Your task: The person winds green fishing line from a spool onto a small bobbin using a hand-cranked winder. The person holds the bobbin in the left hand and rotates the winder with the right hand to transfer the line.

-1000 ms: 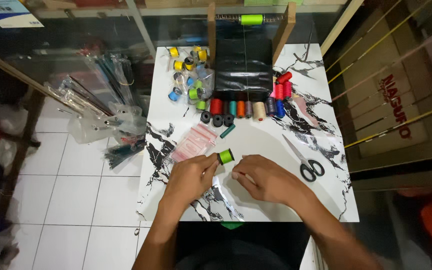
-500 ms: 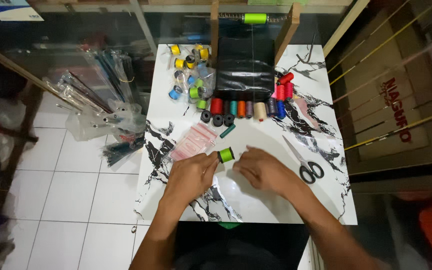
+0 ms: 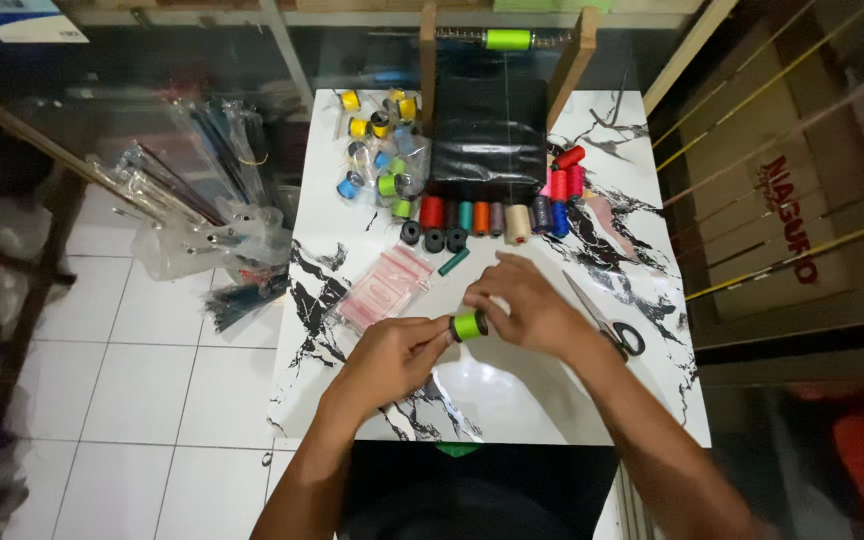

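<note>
A small neon-green thread spool (image 3: 469, 325) is held over the middle of a white marble-patterned table (image 3: 552, 400). My left hand (image 3: 392, 355) grips the spool from its left end with thumb and fingers. My right hand (image 3: 527, 305) closes around its right end from above. Both hands meet at the spool, a little above the tabletop.
A row of coloured thread spools (image 3: 497, 217) lies in front of a black bag (image 3: 487, 140). Small bobbins (image 3: 377, 160) are piled at the back left. Clear pink-edged packets (image 3: 384, 288) lie left, scissors (image 3: 607, 325) right. A green spool (image 3: 508, 39) sits on a wooden stand.
My right hand has moved left onto the green spool, and both hands with the spool have shifted slightly toward me.
</note>
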